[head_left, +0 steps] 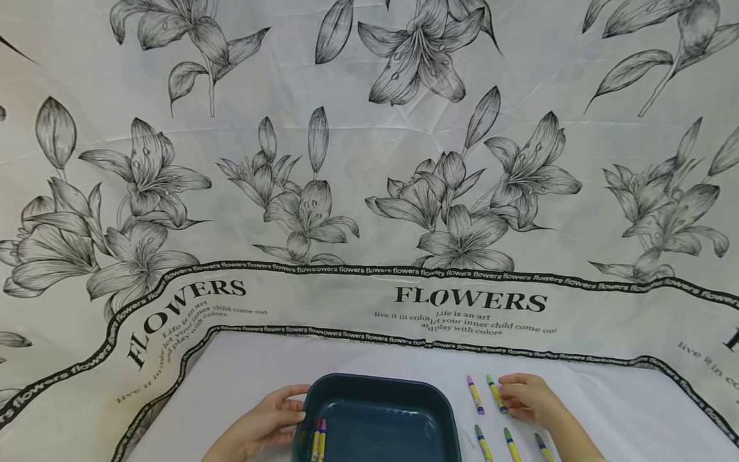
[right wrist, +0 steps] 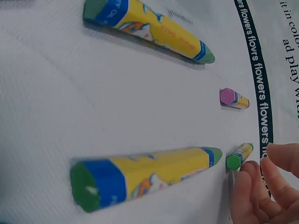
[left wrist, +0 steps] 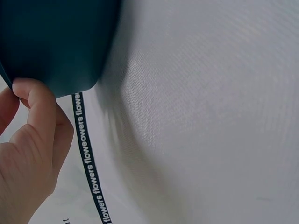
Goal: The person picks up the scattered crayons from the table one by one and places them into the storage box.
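My left hand (head_left: 262, 420) grips the left rim of a dark blue tray (head_left: 381, 427); in the left wrist view, thumb and fingers pinch the tray's edge (left wrist: 56, 46). Two crayons in yellow wrappers, one reddish (head_left: 315, 440) and one purple (head_left: 322, 440), lie inside along its left wall. To the right of the tray, my right hand (head_left: 528, 398) is beside a light green crayon (head_left: 494, 391), its fingers loosely bent. The right wrist view has thumb and forefinger apart, fingertips close to that crayon (right wrist: 239, 157); contact is unclear. A pink crayon (head_left: 475, 394) lies just left of it.
Nearer the front lie three green-tipped crayons: one left (head_left: 482, 443), one middle (head_left: 511, 444), one right (head_left: 543, 446) by my right wrist. A white cloth (head_left: 242, 366) covers the table. Behind hangs a flower-printed cloth (head_left: 346, 282) with black lettered bands.
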